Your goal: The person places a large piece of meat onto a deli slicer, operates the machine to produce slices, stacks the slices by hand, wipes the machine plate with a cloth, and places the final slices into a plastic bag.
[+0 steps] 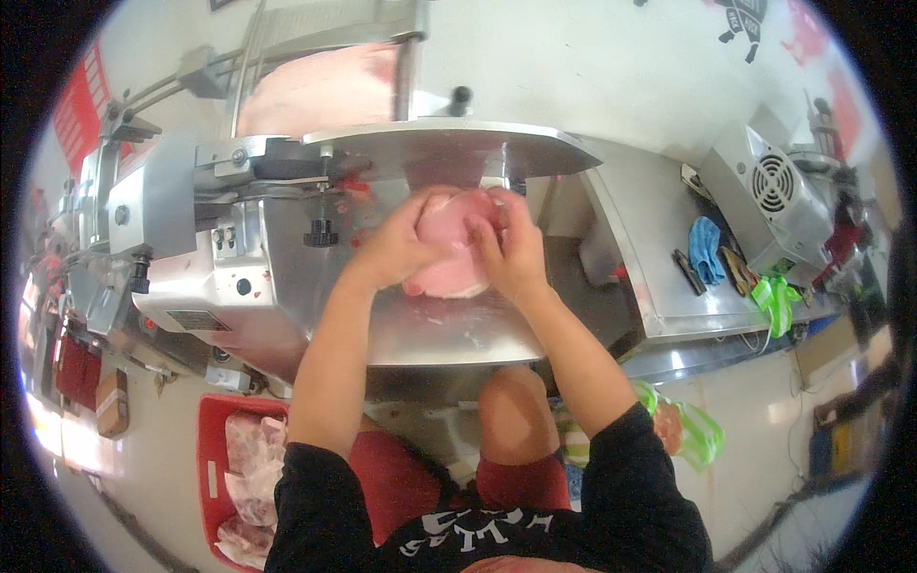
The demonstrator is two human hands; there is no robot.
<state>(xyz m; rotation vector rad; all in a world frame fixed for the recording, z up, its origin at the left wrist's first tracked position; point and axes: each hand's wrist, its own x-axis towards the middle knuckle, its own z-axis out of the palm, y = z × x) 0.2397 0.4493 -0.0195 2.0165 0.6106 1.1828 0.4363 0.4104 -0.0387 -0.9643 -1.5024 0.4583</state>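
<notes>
Both my hands hold a stack of thin, pink raw meat slices [451, 240] over the stainless steel tray [444, 340] of a meat slicer. My left hand [394, 243] grips the stack's left side, its thumb across the top. On the right edge, my right hand [512, 247] has its thumb bent over the slices and its fingers partly hidden behind them. A curved steel plate [458, 140] of the slicer lies just beyond my hands. Behind it, a large pale slab of meat [322, 89] rests in the carriage. Small red scraps [354, 183] stick to the steel left of my hands.
A black knob [320, 233] juts out at left. The steel table [645, 236] at right bears a blue cloth [706, 251], a machine with a fan grille [770, 193] and a green-striped plastic bag [775, 301]. A red crate [208, 430] of bagged meat stands on the floor at left.
</notes>
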